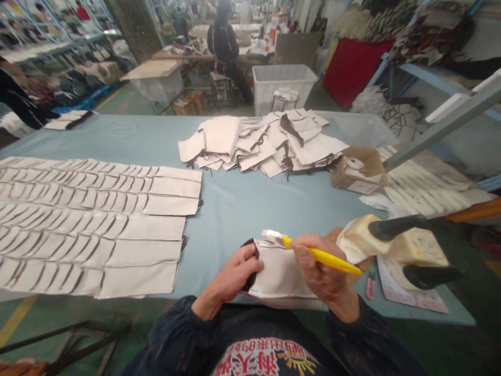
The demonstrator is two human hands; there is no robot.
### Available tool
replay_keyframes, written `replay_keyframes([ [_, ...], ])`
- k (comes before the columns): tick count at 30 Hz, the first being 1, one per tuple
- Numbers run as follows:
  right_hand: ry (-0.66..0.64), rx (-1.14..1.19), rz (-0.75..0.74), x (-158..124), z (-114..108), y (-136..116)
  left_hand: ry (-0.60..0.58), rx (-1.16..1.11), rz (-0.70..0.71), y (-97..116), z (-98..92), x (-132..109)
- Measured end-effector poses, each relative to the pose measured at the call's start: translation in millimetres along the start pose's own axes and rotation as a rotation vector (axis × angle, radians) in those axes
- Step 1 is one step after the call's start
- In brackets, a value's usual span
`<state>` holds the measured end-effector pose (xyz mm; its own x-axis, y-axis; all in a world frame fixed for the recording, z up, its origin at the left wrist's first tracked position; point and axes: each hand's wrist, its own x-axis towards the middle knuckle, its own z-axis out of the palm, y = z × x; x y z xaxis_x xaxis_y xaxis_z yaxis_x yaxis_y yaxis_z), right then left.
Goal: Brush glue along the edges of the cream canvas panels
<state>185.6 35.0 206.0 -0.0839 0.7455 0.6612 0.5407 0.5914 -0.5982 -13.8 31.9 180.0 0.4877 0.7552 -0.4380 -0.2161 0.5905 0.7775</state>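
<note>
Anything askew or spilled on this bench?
Only the heap of pale pieces at the far side of the table looks untidy: they lie jumbled at mixed angles, whereas those at left lie in overlapping rows. No spill is visible around the brush in the right hand.

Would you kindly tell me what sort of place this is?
It looks like a factory workshop, perhaps for sewn goods: rows of overlapping pale pieces lie on a long worktable, with a heap of similar pieces near its far edge, and a person is at another table behind.
</note>
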Motion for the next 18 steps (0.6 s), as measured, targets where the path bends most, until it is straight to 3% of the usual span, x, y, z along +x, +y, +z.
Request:
replay_keyframes([
  [6, 0.052, 0.011, 0.028, -17, -17, -4, -0.035, 0.217, 0.067, 0, 0.8, -2],
  [13, 0.013, -0.048, -0.063, -4, -19, -22, 0.0, 0.733, 0.386, -6, -2.4, 1],
  [18, -0.13, -0.016, -0.147, -5, -15, -21, 0.033, 1.033, 0.591, -15, -6.5, 1],
])
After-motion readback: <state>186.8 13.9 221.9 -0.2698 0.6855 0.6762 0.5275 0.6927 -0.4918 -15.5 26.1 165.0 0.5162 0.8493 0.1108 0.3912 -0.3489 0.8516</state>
